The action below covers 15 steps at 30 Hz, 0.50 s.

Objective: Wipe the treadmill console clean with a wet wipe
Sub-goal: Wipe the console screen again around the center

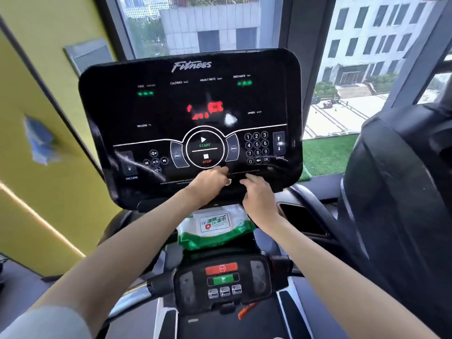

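Hands [232, 185] at glossy streaked console [190, 113]

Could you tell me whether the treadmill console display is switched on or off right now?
On. The console shows lit green readouts under time and distance and a glowing red figure at its centre.
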Available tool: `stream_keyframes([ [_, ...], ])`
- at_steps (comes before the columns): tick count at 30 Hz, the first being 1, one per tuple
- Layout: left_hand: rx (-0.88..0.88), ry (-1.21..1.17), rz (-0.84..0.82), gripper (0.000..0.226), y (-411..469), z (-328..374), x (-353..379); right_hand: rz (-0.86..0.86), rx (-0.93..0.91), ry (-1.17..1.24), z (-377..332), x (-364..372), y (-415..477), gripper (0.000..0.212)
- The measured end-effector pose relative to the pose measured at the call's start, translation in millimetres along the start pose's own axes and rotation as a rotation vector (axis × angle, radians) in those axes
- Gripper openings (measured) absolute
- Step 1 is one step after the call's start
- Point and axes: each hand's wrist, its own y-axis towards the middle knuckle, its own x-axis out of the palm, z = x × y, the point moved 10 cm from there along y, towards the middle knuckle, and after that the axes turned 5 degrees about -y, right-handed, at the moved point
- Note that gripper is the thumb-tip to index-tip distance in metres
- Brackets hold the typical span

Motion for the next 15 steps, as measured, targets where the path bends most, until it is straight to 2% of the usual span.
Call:
stream_keyframes([
  [8,-0.058,-0.01,-0.015,0.041,-68,-72,1,-0.256,-0.21,-0.021,-97,42,-14,0.057],
  [15,-0.144,-0.033,-0.019,0.043,-123,-127,5,-0.343,-0.323,-0.061,-150,70,-17,0.061],
])
